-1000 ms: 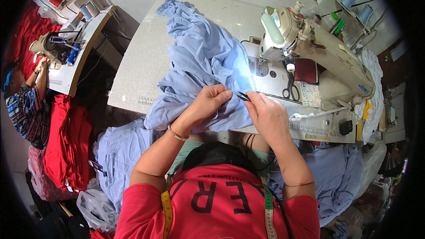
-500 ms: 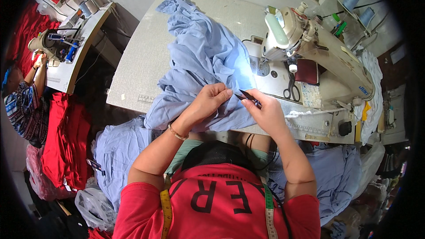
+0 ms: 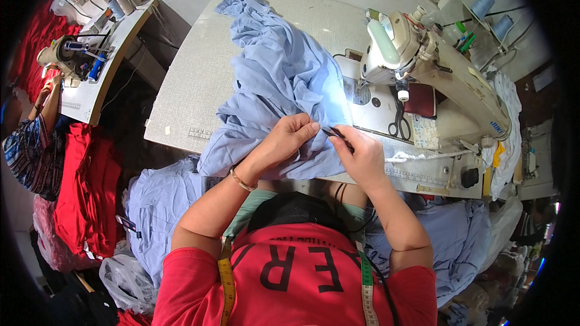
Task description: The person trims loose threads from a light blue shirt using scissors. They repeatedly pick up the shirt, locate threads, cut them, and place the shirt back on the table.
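A light blue garment (image 3: 278, 84) lies bunched on the grey sewing table (image 3: 199, 72), lit by the machine lamp at its right edge. My left hand (image 3: 287, 142) pinches a fold of the fabric near the table's front edge. My right hand (image 3: 359, 154) holds a small dark tool, thin like thread snips (image 3: 333, 133), its tip touching the same fold right beside the left fingers. The cream sewing machine (image 3: 423, 60) stands just to the right of both hands.
Black scissors (image 3: 397, 122) lie on the machine bed next to a dark red pad (image 3: 421, 99). More blue garments (image 3: 160, 202) pile at both sides of my lap. Thread cones (image 3: 483, 6) stand at back right. Another person (image 3: 33, 139) works at a second machine (image 3: 66, 54) on the left, amid red cloth.
Both hands stay on the same fold; the fingers have shifted slightly along the fabric edge. The garment barely moves.
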Demonstrator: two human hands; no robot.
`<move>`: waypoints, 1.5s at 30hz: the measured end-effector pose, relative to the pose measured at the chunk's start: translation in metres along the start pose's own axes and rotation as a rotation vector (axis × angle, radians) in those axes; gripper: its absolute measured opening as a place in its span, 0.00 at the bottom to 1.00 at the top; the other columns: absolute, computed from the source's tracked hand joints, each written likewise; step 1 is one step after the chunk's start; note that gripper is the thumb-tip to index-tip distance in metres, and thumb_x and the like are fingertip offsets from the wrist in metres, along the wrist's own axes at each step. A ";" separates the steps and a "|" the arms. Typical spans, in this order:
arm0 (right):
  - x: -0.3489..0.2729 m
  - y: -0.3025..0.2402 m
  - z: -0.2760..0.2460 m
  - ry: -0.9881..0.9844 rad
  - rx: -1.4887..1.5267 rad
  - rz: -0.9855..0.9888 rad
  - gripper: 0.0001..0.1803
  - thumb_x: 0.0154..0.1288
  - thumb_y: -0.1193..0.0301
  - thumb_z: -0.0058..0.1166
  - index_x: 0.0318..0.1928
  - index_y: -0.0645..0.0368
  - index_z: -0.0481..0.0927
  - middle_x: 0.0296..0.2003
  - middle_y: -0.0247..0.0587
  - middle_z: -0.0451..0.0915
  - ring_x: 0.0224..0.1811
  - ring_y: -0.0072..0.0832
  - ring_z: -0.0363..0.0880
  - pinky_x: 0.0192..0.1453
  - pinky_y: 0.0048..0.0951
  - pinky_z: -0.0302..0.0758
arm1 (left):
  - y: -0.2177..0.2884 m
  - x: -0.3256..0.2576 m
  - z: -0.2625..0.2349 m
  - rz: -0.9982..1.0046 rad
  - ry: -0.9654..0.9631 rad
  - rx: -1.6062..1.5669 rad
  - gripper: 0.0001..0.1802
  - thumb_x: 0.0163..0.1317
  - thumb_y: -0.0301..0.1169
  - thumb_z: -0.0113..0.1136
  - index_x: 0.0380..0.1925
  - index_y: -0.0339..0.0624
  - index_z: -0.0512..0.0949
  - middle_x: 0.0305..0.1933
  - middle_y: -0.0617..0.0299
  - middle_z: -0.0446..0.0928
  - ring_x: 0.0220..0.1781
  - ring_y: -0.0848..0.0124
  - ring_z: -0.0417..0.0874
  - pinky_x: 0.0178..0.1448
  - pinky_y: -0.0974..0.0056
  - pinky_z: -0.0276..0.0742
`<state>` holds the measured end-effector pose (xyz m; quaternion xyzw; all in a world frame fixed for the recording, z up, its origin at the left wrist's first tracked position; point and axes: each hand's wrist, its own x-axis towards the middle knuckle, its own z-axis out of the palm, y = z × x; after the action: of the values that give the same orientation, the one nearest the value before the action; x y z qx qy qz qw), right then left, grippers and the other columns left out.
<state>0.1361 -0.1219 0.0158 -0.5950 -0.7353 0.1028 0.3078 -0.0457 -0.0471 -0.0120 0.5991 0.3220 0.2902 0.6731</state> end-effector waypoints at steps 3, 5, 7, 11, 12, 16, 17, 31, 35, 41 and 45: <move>0.002 0.009 0.006 -0.153 0.597 0.324 0.11 0.62 0.68 0.57 0.44 0.58 0.77 0.25 0.29 0.76 0.23 0.22 0.73 0.28 0.27 0.70 | 0.003 -0.001 0.001 -0.004 -0.008 -0.048 0.16 0.67 0.37 0.54 0.22 0.41 0.69 0.21 0.77 0.61 0.23 0.85 0.58 0.23 0.74 0.55; 0.003 0.013 0.006 -0.240 0.842 0.469 0.11 0.63 0.69 0.56 0.44 0.59 0.77 0.25 0.26 0.75 0.24 0.18 0.71 0.28 0.26 0.70 | 0.004 -0.002 0.002 -0.003 -0.010 -0.104 0.18 0.66 0.40 0.56 0.20 0.44 0.67 0.22 0.79 0.58 0.24 0.86 0.54 0.24 0.74 0.50; 0.003 0.014 0.005 -0.289 0.923 0.552 0.10 0.64 0.70 0.56 0.43 0.60 0.77 0.26 0.23 0.73 0.25 0.14 0.69 0.29 0.26 0.70 | 0.007 -0.003 0.002 -0.016 -0.015 -0.036 0.16 0.67 0.37 0.54 0.22 0.41 0.69 0.21 0.77 0.60 0.24 0.86 0.58 0.24 0.74 0.56; 0.000 0.010 0.009 -0.059 0.351 0.145 0.10 0.61 0.68 0.58 0.41 0.58 0.78 0.25 0.29 0.76 0.23 0.24 0.74 0.28 0.30 0.71 | 0.001 -0.002 0.003 0.055 -0.001 0.023 0.15 0.68 0.35 0.52 0.23 0.39 0.69 0.21 0.76 0.61 0.24 0.85 0.60 0.26 0.74 0.59; 0.001 0.003 0.003 0.024 0.061 -0.022 0.10 0.59 0.68 0.58 0.40 0.57 0.78 0.25 0.32 0.77 0.23 0.27 0.75 0.28 0.32 0.71 | 0.001 -0.002 0.003 0.047 0.001 0.035 0.15 0.68 0.35 0.52 0.23 0.39 0.69 0.21 0.76 0.61 0.24 0.85 0.60 0.26 0.74 0.60; 0.005 -0.010 -0.004 0.089 -0.353 -0.228 0.11 0.56 0.66 0.59 0.38 0.56 0.78 0.25 0.40 0.78 0.24 0.40 0.77 0.27 0.37 0.72 | 0.003 -0.003 0.001 0.025 0.004 0.041 0.15 0.68 0.35 0.52 0.24 0.39 0.69 0.21 0.75 0.62 0.24 0.84 0.61 0.25 0.73 0.61; 0.005 -0.008 -0.003 0.101 -0.312 -0.227 0.11 0.56 0.66 0.59 0.38 0.55 0.78 0.25 0.40 0.78 0.23 0.40 0.77 0.27 0.37 0.72 | 0.004 -0.004 0.001 0.021 0.005 0.033 0.15 0.68 0.35 0.52 0.24 0.39 0.69 0.21 0.75 0.62 0.24 0.84 0.61 0.25 0.73 0.61; 0.010 0.001 0.007 0.123 -0.472 -0.317 0.08 0.57 0.64 0.58 0.35 0.50 0.75 0.22 0.32 0.71 0.21 0.31 0.74 0.26 0.31 0.69 | -0.002 0.002 0.000 -0.048 0.004 -0.146 0.16 0.66 0.35 0.55 0.20 0.46 0.67 0.22 0.80 0.57 0.24 0.86 0.53 0.24 0.74 0.48; 0.010 0.000 0.008 0.134 -0.519 -0.328 0.08 0.56 0.64 0.58 0.33 0.49 0.75 0.21 0.31 0.70 0.21 0.30 0.73 0.26 0.31 0.69 | 0.003 0.002 0.002 -0.093 0.013 -0.212 0.15 0.66 0.33 0.55 0.19 0.47 0.67 0.21 0.80 0.57 0.23 0.86 0.53 0.23 0.74 0.48; 0.011 0.000 0.009 0.119 -0.542 -0.343 0.07 0.57 0.64 0.57 0.31 0.50 0.73 0.20 0.31 0.69 0.20 0.29 0.73 0.26 0.30 0.69 | 0.000 0.003 0.003 -0.107 0.018 -0.247 0.14 0.66 0.32 0.55 0.20 0.46 0.69 0.21 0.79 0.59 0.23 0.86 0.55 0.23 0.74 0.50; 0.012 0.003 0.010 0.116 -0.537 -0.344 0.07 0.57 0.64 0.57 0.31 0.50 0.73 0.19 0.31 0.69 0.19 0.29 0.73 0.26 0.30 0.69 | 0.001 0.004 0.002 -0.106 0.001 -0.279 0.14 0.66 0.32 0.55 0.20 0.46 0.69 0.21 0.79 0.60 0.22 0.87 0.56 0.24 0.74 0.52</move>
<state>0.1311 -0.1078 0.0103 -0.5268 -0.8071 -0.1827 0.1942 -0.0416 -0.0456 -0.0107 0.4818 0.3102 0.2966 0.7640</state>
